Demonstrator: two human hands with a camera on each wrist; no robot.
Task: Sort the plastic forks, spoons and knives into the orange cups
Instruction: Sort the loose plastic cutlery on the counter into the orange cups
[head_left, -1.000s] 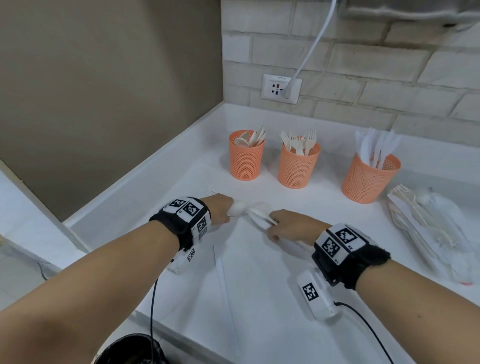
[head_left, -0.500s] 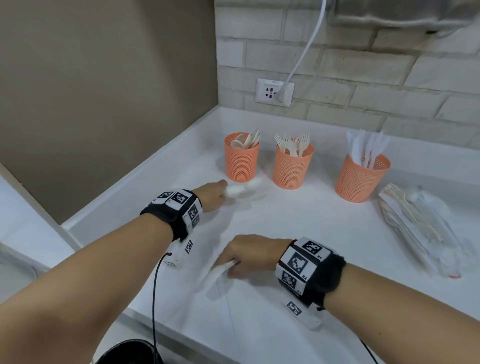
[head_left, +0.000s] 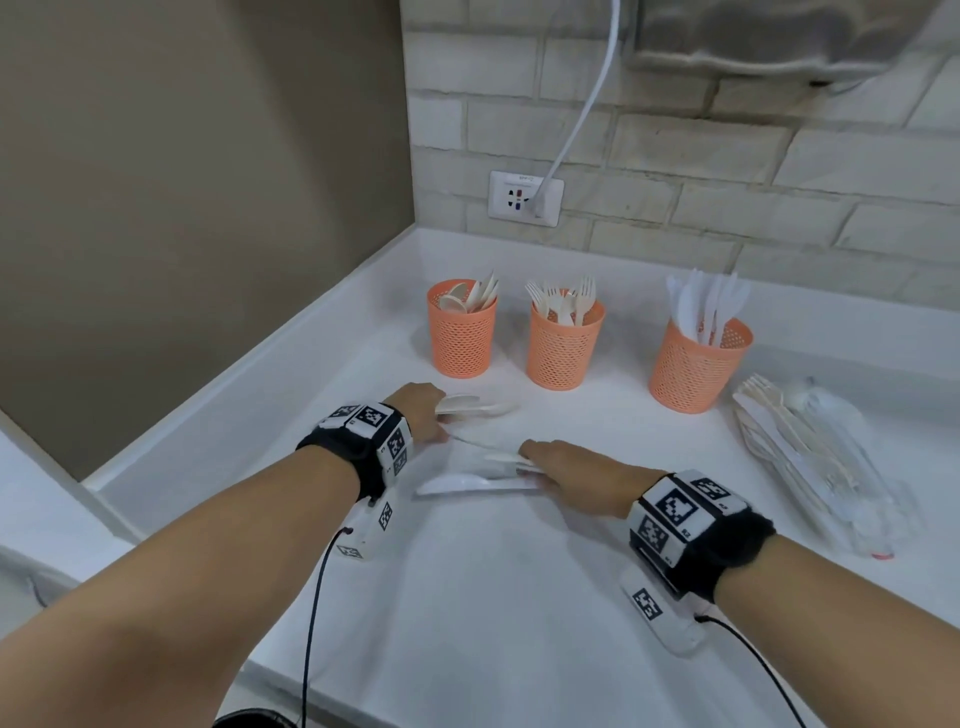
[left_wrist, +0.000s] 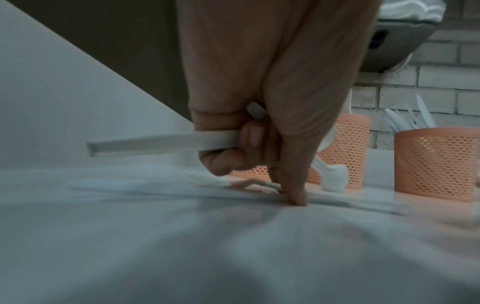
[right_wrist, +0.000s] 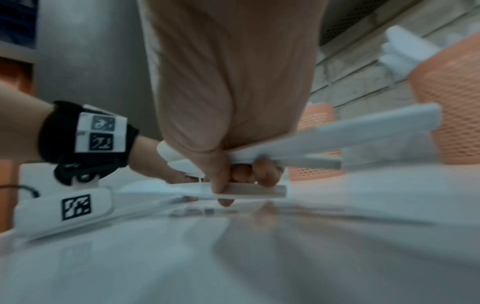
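The right hand (head_left: 574, 480) was down near the front edge of the tabletop (head_left: 519, 597) half a second ago. Now it is back up in the middle, close to the left hand (head_left: 418, 413). It now holds white plastic pieces (head_left: 483, 480) in its fingers (right_wrist: 262, 174). The left hand has slid back a little from the cups.

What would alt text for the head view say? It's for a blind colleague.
Two hands, left hand and right hand, grip white plastic cutlery over a white counter. Behind stand three orange cups holding spoons, forks and knives.
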